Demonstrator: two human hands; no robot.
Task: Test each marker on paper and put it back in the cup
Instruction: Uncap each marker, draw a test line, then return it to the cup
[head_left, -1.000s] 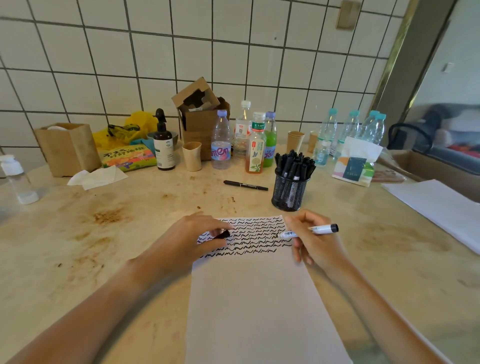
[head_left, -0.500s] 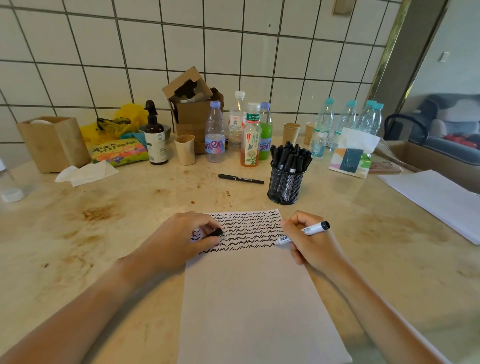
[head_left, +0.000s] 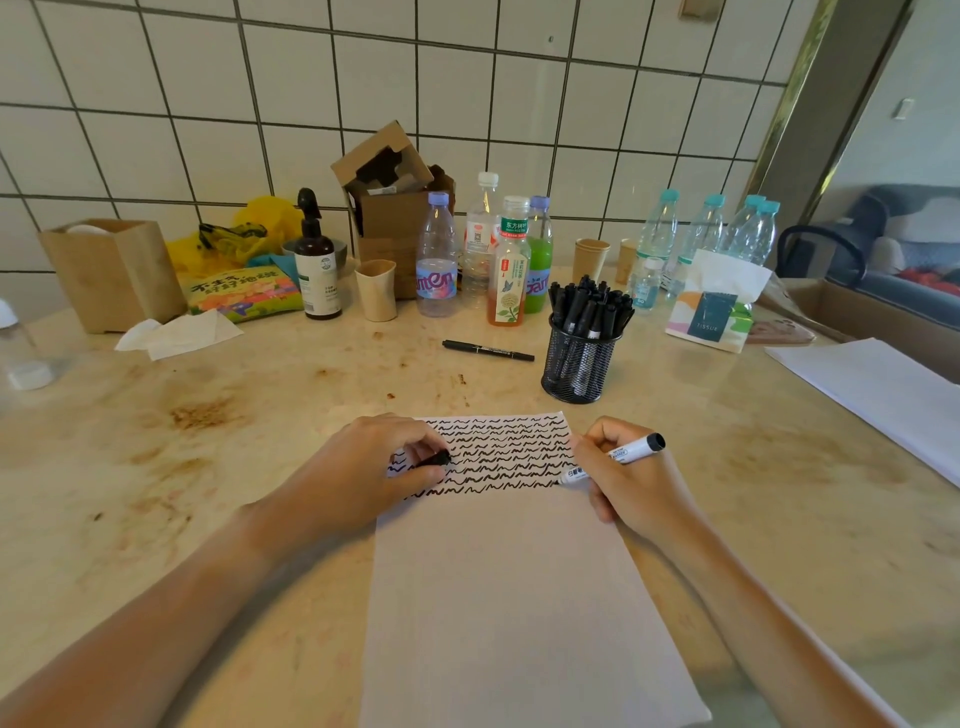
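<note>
I see my right hand (head_left: 631, 483) gripping a white marker (head_left: 615, 460), tip on the white squiggle-covered paper (head_left: 514, 597); left-hand (head_left: 363, 473) fingers pinch its black cap (head_left: 439, 459). Far right, a "TISSUE" pack (head_left: 714, 312); the black mesh cup (head_left: 579, 364) holds black markers (head_left: 589, 306).

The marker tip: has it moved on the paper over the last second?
Yes. The marker tip has dropped from the sheet's upper right squiggle rows to the lowest row's right end.

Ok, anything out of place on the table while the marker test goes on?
One black pen lies loose on the table left of the mesh cup, not in it with the others. The tabletop also shows brown stains. Nothing spilled.
</note>
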